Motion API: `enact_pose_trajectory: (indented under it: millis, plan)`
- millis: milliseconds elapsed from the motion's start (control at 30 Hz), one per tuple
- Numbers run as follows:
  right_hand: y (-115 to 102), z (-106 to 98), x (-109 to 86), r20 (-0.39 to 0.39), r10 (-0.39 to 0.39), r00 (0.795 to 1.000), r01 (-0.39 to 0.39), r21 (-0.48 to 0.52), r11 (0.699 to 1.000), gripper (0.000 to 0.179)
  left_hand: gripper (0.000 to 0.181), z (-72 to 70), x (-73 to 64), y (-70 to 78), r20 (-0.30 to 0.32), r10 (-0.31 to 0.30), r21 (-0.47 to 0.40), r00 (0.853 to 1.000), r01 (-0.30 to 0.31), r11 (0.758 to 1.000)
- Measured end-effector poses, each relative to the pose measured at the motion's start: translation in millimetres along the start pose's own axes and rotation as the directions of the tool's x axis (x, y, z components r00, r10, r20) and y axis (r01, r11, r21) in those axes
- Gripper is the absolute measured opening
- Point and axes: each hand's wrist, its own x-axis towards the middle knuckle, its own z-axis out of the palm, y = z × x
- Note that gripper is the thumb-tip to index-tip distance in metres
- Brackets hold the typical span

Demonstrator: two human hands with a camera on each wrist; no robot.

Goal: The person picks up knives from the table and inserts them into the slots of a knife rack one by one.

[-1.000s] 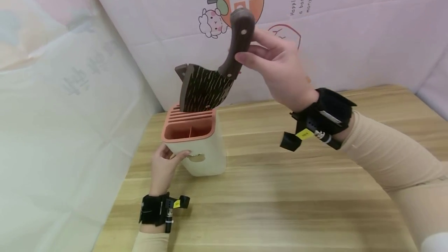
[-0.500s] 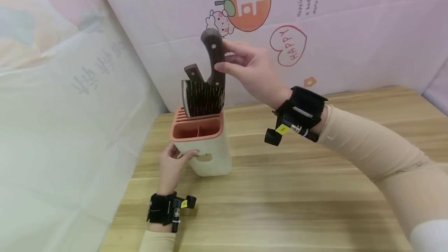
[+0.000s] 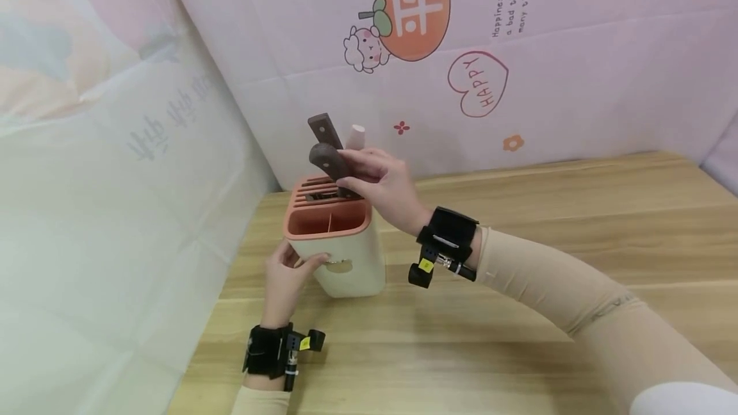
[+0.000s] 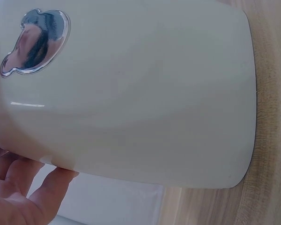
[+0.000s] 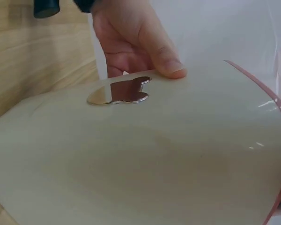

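A cream knife block (image 3: 354,277) with an orange slotted top stands on the wooden table, a shiny emblem (image 4: 37,42) on its front. My left hand (image 3: 285,284) grips its left side, thumb on the front; the right wrist view shows this left hand (image 5: 136,42) too. At the top, my right hand (image 3: 383,187) pinches the dark handle of a cleaver (image 3: 327,159) between thumb and fingers. The cleaver's blade is down in a slot, with only a sliver showing. Behind it rise another dark-handled knife (image 3: 324,130) and a pale handle (image 3: 357,136).
Two open compartments (image 3: 330,226) take up the front of the block's top. The wooden table (image 3: 519,338) stretches to the right. A printed pale cloth (image 3: 288,37) hangs behind, and another white cloth (image 3: 115,242) lies close on the left.
My right hand has come down and to the left, lowering the cleaver until its blade sank into the slot. The left hand keeps its grip on the block.
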Motion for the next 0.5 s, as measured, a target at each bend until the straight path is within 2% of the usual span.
enact_pose_trajectory:
  millis: [233, 400, 500]
  plan:
    - [6.9, 6.7, -4.9, 0.011, -0.056, 0.998, 0.056, -0.002, 0.998, 0.038, 0.055, -4.2, -3.6, -1.9, -0.029, -0.016, -0.010, 0.999, 0.016, 1.000]
    - [15.9, 2.1, -13.2, 0.015, -0.054, 0.998, 0.055, -0.053, 0.997, 0.037, 0.056, -5.5, -1.4, -0.5, -0.034, -0.022, -0.005, 0.999, 0.022, 1.000]
    - [19.0, -0.2, -19.1, 0.030, -0.049, 0.998, 0.051, -0.051, 0.997, 0.038, 0.058, -8.9, -2.3, -1.9, -0.037, -0.026, 0.000, 0.999, 0.026, 1.000]
